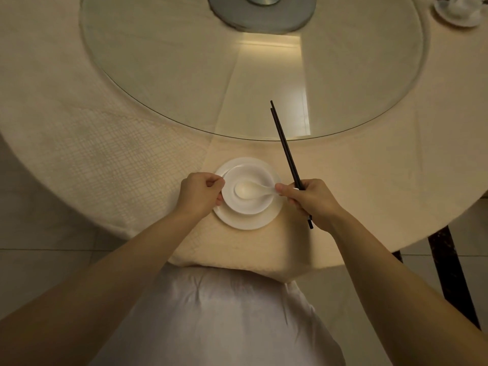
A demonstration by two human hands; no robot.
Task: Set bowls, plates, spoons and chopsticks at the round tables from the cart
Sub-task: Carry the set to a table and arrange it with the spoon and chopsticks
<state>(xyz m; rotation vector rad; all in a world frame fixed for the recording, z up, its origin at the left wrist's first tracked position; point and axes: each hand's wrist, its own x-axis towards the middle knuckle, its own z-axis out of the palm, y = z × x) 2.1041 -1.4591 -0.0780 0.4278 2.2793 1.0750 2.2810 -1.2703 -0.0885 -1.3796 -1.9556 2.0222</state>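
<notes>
A white plate (244, 223) lies near the front edge of the round table (79, 143). On the plate stands a white bowl (250, 206), and a white spoon (249, 191) rests inside it with its handle pointing right. My left hand (202, 195) grips the left rim of the bowl and plate. My right hand (310, 199) holds a pair of dark chopsticks (284, 143) that point up and to the left, while its thumb and fingertip pinch the spoon's handle.
A glass turntable (184, 75) on a grey hub (261, 11) covers the table's middle. Another white setting (459, 11) sits at the far right edge. Dark table legs (449, 273) stand to my right over a tiled floor.
</notes>
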